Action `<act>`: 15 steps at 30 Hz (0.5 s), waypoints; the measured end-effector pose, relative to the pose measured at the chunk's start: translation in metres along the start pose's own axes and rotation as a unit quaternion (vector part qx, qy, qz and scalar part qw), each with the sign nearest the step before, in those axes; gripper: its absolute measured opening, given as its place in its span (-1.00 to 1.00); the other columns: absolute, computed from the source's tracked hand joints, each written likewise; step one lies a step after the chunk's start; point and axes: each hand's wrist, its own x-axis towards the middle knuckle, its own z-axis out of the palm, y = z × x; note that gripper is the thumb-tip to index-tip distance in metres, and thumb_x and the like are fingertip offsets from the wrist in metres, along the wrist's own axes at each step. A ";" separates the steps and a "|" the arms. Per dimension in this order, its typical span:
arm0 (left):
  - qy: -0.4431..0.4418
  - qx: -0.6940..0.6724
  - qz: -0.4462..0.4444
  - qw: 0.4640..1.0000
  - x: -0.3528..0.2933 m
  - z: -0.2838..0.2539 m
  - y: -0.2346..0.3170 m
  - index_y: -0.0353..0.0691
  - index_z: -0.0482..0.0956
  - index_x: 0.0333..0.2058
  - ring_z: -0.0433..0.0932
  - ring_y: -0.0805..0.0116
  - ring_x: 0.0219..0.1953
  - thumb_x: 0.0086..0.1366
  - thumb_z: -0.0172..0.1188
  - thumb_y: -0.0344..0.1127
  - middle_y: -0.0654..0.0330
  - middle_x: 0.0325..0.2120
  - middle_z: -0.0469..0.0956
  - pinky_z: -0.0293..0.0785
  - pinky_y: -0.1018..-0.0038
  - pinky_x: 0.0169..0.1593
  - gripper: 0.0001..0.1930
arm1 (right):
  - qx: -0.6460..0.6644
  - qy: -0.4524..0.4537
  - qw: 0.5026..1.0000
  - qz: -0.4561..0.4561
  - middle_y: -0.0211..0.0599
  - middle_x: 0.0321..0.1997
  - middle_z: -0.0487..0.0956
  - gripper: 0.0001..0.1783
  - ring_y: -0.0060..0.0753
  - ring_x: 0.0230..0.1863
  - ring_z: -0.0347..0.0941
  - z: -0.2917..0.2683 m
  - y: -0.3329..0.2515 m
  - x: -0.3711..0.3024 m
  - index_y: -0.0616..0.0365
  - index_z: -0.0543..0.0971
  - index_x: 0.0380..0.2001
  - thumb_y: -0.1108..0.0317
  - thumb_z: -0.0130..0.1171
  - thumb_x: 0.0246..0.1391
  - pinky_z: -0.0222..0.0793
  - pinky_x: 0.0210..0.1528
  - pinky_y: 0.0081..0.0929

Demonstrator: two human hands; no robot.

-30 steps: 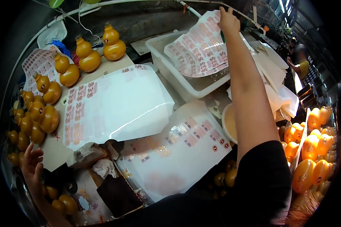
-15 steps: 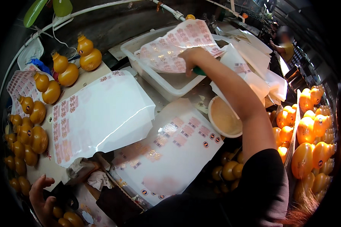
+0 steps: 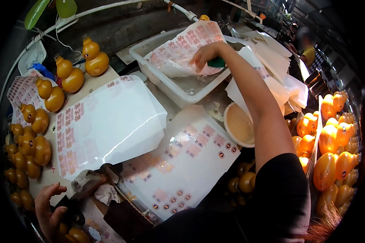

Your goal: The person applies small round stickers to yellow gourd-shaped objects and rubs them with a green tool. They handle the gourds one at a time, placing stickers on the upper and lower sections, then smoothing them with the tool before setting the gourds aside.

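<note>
a person's right hand (image 3: 209,55) reaches over a rectangular, translucent white plastic tub (image 3: 192,98) on the far side of the table (image 3: 166,107). its grip is half curled, fingers bent down at a thin, glossy printed sheet (image 3: 186,43) with pinkish-red patches; whether they pinch it cannot be told. a green thing (image 3: 217,62) shows under the palm. the printed sheet lies partly in the tub, its far end rising above the rim. the left hand (image 3: 48,208), near left, is loosely open with nothing visible in it, just beside smooth, rounded amber gourds (image 3: 79,235).

right of centre, a round bowl (image 3: 243,144) has something smooth and beige in it. broad, shiny white sheets (image 3: 109,129) with a few printed patches lie at left; another, the near sheet (image 3: 178,162), bears small round stickers. bottle-necked gourds (image 3: 96,65) line the far left; sunlit gourds (image 3: 325,170) crowd the right.
</note>
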 end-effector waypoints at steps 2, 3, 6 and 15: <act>-0.007 0.018 -0.001 1.000 0.003 0.001 0.002 -0.36 0.40 0.08 0.45 0.27 -0.08 0.14 0.22 -0.04 0.05 -0.16 0.51 0.31 0.38 0.04 -0.38 | 0.135 0.169 0.975 0.054 -0.23 0.11 0.51 -0.25 -0.26 0.08 0.43 -0.010 0.034 0.010 0.01 0.44 0.16 -0.07 0.30 -0.11 0.26 0.13 -0.44; 0.000 0.014 0.006 1.000 0.006 0.004 0.004 -0.36 0.41 0.06 0.48 0.26 -0.10 0.13 0.23 -0.03 0.04 -0.18 0.53 0.34 0.39 0.02 -0.37 | 0.055 0.216 0.967 0.126 -0.18 0.14 0.49 -0.24 -0.20 0.12 0.41 -0.010 0.046 0.016 0.04 0.42 0.17 -0.14 0.23 -0.06 0.25 0.16 -0.40; 0.018 0.011 0.039 0.999 0.023 0.009 0.008 -0.37 0.46 0.02 0.54 0.23 -0.17 0.09 0.28 0.00 0.01 -0.24 0.57 0.41 0.40 -0.05 -0.37 | -0.014 0.336 0.911 0.237 -0.07 0.20 0.42 -0.17 -0.09 0.20 0.35 0.011 0.103 0.040 0.08 0.38 0.19 -0.32 -0.01 0.03 0.21 0.22 -0.33; 0.024 0.018 0.022 0.999 0.036 0.015 0.005 -0.38 0.50 -0.03 0.56 0.20 -0.22 0.04 0.30 0.03 0.02 -0.28 0.59 0.42 0.39 -0.08 -0.36 | 0.029 0.163 0.938 0.304 -0.13 0.06 0.53 -0.20 -0.11 0.03 0.49 0.029 0.101 0.068 0.12 0.54 0.01 -0.35 0.08 -0.06 0.35 0.07 -0.21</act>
